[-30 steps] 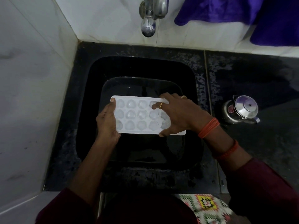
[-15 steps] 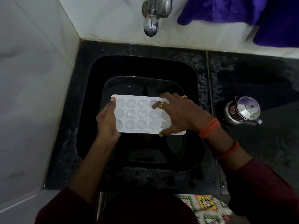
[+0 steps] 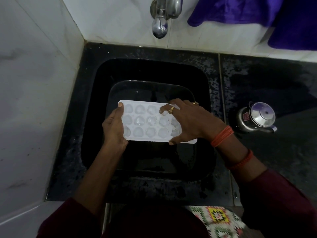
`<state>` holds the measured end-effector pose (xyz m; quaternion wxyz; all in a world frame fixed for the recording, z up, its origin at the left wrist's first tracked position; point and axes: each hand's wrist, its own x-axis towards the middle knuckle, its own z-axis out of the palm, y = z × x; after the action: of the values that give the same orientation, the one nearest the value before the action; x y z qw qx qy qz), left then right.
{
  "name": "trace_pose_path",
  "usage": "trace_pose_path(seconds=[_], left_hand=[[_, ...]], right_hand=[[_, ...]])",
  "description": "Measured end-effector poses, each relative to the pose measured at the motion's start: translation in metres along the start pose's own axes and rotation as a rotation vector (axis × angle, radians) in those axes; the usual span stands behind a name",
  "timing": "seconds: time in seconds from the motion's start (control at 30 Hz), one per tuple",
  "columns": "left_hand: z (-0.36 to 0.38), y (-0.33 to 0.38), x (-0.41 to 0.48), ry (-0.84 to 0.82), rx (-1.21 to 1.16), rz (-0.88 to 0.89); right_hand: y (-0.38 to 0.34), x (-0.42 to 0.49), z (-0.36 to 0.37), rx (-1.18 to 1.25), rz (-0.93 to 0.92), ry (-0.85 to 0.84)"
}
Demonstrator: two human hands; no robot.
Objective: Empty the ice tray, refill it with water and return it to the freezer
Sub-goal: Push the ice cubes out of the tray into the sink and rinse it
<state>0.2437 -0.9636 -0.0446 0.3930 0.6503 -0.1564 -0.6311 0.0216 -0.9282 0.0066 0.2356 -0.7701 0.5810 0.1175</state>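
- A black speckled stone worktop (image 3: 257, 79) surrounds one deep, glossy black sink (image 3: 154, 71) with rounded corners.
- One shiny metal tap (image 3: 160, 28) juts from the white tiled wall (image 3: 34, 83) above the sink's far side.
- One small steel pot (image 3: 257, 119) with a lid stands on the worktop to the right, well apart from the hands.
- A purple cloth (image 3: 240, 11) hangs at top right, and a patterned mat (image 3: 217, 219) lies below.
- One white plastic ice tray (image 3: 149, 124), rectangular with three rows of rounded hollows, is held level over the sink.
- The left hand (image 3: 114, 129) grips its left end, thumb on top.
- The right hand (image 3: 190, 122), wearing two rings, clasps the right end, with fingers spread over the hollows and thumb on the near edge.
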Motion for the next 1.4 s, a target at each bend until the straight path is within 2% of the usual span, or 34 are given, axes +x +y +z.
trace_pose_path(seconds=[0.6,0.77,1.07,1.4], left_hand=[[0.0068,0.0014,-0.0027,-0.01,0.001,-0.008],[0.0058,-0.0015,-0.002,-0.007,-0.001,-0.026],[0.0032,0.0011,0.0024,-0.014,-0.007,0.005],[0.0055,-0.0001,0.0035,-0.03,-0.002,0.011]], right_hand=[[0.0042,0.0014,-0.0011,-0.075,0.031,-0.037],[0.0043,0.004,-0.0026,-0.053,0.038,-0.07],[0.0028,0.0026,-0.0028,0.026,0.015,-0.011],[0.0064,0.0067,-0.0002,0.032,0.036,-0.026]])
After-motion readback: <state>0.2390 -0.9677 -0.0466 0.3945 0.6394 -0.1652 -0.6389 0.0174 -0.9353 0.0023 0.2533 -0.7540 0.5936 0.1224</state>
